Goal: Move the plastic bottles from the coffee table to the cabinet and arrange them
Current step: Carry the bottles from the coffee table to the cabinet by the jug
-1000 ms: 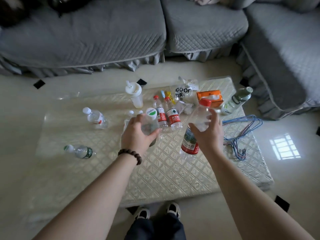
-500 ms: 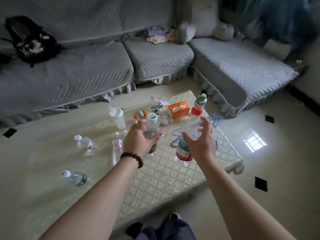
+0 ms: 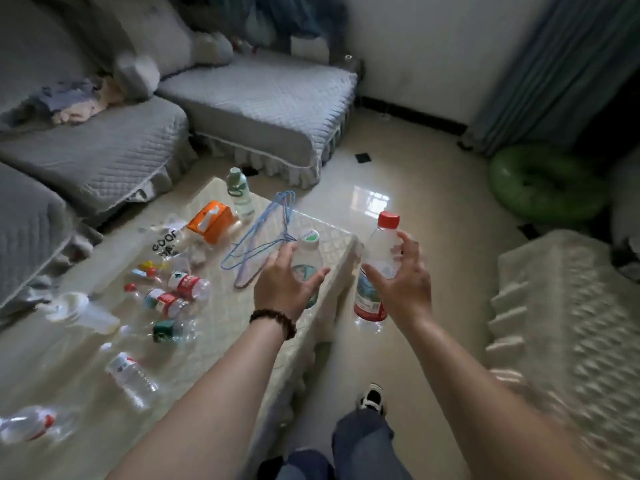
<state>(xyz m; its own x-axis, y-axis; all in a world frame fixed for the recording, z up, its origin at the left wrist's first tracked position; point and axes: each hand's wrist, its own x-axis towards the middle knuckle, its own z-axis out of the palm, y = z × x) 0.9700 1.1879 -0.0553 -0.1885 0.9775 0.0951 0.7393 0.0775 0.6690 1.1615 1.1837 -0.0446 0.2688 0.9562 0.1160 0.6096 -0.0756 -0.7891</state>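
Red-capped bottle (image 3: 375, 268), red label unreadable, gripped by right hand (image 3: 403, 282); green-capped bottle (image 3: 308, 265) gripped by left hand (image 3: 284, 282); "GOOD" bag (image 3: 166, 242) farther left.

Loose bottles (image 3: 175, 294) crowd the counter's (image 3: 214, 323) middle and left side, with a lidded cup (image 3: 83, 313) lying near the far-left edge. Blue hangers (image 3: 263, 237) sprawl across the right part, and an orange box (image 3: 212, 221) and an upright bottle (image 3: 239, 192) block the far corner. A bare strip of counter runs along the near edge. Right of the counter, open floor (image 3: 415, 174) stretches between a sofa (image 3: 263, 105), a quilted block (image 3: 568, 327) and a green ring (image 3: 543, 183).
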